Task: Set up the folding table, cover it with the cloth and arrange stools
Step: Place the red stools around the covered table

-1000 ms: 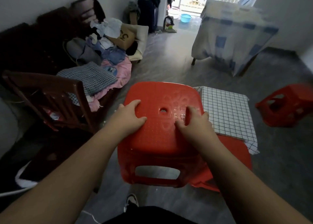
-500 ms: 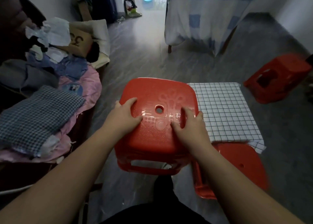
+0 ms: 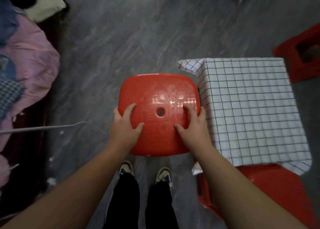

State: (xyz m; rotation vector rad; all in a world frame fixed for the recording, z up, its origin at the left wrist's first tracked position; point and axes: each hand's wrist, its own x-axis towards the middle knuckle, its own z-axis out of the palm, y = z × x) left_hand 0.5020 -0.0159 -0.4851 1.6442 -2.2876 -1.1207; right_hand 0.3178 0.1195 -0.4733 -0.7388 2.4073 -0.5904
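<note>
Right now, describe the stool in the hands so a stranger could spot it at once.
Find the low table under the black-grid white cloth, right of centre. Against its left edge stands a red stool, above the person's shoes. Unlike the red stools at the table's near and far sides, this one has the left hand and right hand gripping its seat.

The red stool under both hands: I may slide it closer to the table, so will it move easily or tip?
The red stool looks like thin moulded plastic, so probably light and stiff. Its glossy seat may be slippery under the left hand and right hand. On the smooth floor it should slide rather than tip.
</note>
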